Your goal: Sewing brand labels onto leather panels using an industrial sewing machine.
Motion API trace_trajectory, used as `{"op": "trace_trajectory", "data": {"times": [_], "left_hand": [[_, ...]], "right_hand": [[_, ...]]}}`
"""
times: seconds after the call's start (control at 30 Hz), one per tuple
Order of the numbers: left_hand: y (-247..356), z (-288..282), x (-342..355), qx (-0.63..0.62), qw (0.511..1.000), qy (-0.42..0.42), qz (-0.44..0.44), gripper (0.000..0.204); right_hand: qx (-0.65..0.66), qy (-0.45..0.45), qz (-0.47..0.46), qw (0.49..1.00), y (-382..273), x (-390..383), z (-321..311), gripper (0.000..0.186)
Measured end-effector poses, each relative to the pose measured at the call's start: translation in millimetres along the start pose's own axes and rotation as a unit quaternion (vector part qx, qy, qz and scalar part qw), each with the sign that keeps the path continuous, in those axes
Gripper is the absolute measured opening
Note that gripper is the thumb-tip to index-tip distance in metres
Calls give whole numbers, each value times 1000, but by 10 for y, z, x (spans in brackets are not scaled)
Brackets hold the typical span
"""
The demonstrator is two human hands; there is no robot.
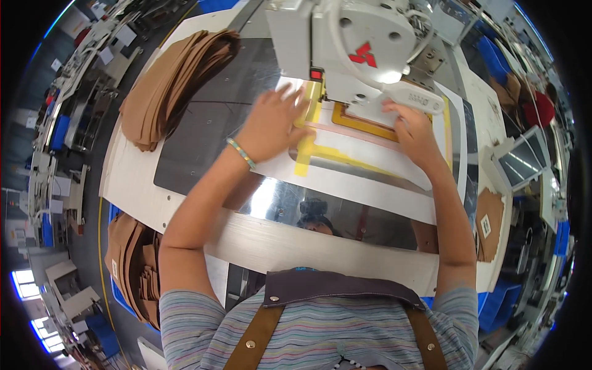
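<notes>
My left hand (274,122) is over the left part of a white sheet template (333,169) marked with yellow tape (302,161). Its fingers are spread and somewhat blurred, with nothing seen in them. At the right, my right hand (414,132) reaches under the head of an industrial sewing machine (293,43). Its fingers are partly bent and apart, close to the brown-yellow clamp frame (364,128) and below a white lamp (413,97). Nothing shows in that hand, though whether its fingertips touch the machine cannot be told. A thin pinkish strip crosses the template between my hands.
A stack of brown fabric pieces (166,92) lies at the table's far left. More brown pieces (126,253) fill a blue bin below the left edge. A brown piece with a white label (489,225) lies at the right edge, near a tilted screen (524,157).
</notes>
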State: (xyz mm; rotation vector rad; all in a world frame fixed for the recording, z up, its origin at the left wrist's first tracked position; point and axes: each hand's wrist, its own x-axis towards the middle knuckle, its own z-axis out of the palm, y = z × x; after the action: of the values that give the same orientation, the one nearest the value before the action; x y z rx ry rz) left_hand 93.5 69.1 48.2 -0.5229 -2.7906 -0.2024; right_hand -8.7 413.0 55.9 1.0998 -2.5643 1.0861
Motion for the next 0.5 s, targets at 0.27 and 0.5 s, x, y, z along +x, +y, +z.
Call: {"op": "trace_trajectory", "data": {"times": [0.27, 0.5], "left_hand": [[-2970, -851, -799, 232, 893, 145, -359, 26], [-2904, -920, -487, 174, 912, -63, -366, 26]], "right_hand": [[14, 87, -25, 996, 207, -203, 76, 26], [-14, 64, 33, 997, 227, -337, 37, 19]]}}
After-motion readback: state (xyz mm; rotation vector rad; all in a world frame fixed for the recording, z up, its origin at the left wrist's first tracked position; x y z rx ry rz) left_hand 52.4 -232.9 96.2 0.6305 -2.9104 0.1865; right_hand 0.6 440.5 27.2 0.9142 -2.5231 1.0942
